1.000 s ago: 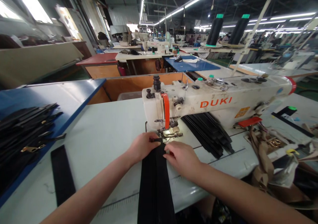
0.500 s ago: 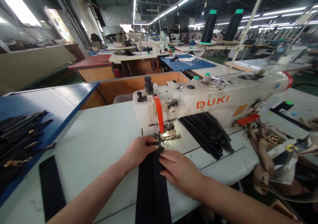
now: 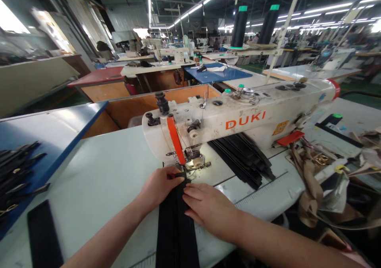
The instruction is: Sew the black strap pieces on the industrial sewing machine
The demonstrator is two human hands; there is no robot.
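Observation:
A long black fabric strip (image 3: 177, 224) runs from the front table edge up to the needle area of the white sewing machine (image 3: 247, 119). My left hand (image 3: 159, 184) is closed at the strip's far end, thumb and fingers pinching it just left of the presser foot (image 3: 195, 163). Along the strip's right edge, my right hand (image 3: 208, 208) presses it with the fingers together, the thumb side lower down. The strip's tip is partly covered by my fingers. An orange guard (image 3: 176, 139) stands in front of the needle bar, and a small light shines on the plate.
Several black strips (image 3: 242, 159) lie stacked beneath the machine arm. Another black piece (image 3: 44, 234) rests on the table at left, near a blue table (image 3: 59, 125) with black straps. Tan straps (image 3: 308, 196) and metal hardware crowd the right side. Two black thread cones (image 3: 239, 28) stand behind.
The whole view has shifted, so machine and table appear further left. Both hands stay on the strip beside the presser foot, with little visible movement relative to the machine.

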